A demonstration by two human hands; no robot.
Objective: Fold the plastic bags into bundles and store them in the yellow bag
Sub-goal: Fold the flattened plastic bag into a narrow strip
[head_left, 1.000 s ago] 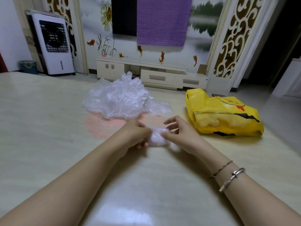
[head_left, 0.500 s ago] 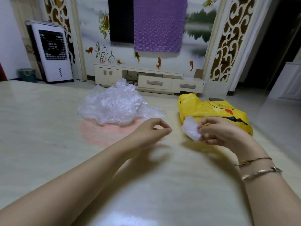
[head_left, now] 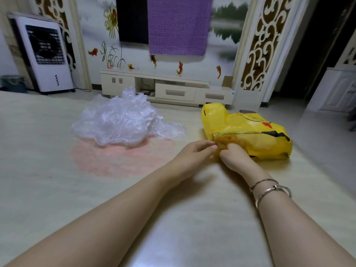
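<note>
The crumpled yellow plastic bag with a cartoon face [head_left: 248, 132] lies on the pale glossy table [head_left: 48, 170] at about two o'clock from the middle of the view, its open mouth turned toward the person. The right hand [head_left: 234, 157] reaches into that mouth; its fingers are buried inside, showing only as an orange shadow through the thin yellow film, so I cannot tell whether they are curled round anything or spread. The left hand [head_left: 194, 153] meets the bag at its nine o'clock edge, fingertips against the rim of the opening and touching the yellow film (whether they pinch it or merely press it is not clear, though the fingers look fairly straight). The two hands lie just beside each other at the bag's mouth.

At about eleven o'clock, well apart from the yellow bag, sits the loose heap of clear crinkled plastic bags [head_left: 123, 120], resting partly over a round pinkish patch on the table surface [head_left: 119, 160].

Two thin bracelets [head_left: 269, 187] circle the right wrist. Beyond the table stand a low cream TV cabinet [head_left: 169, 89] at twelve o'clock, a purple cloth [head_left: 179, 26] hanging above it, and a white air cooler [head_left: 44, 54] at ten o'clock.
</note>
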